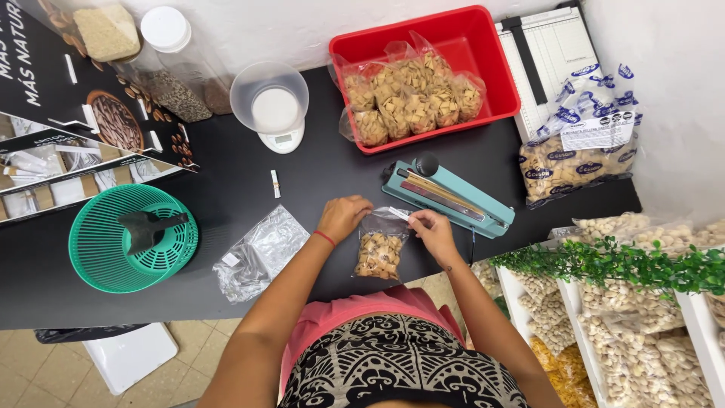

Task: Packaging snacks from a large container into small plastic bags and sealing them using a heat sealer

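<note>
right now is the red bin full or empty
Partly full: the red bin holds several filled clear bags, with bare floor at its right.

Head view, single: taken from the wearer's head, directed steeply downward onto a black counter (249, 189), whose far edge meets a white wall (302, 26) at the top of the frame. The wearer's torso and forearms are seen at the bottom edge, close up. A shelf of bagged goods (627, 340) is included lower right. No second view is supplied.
</note>
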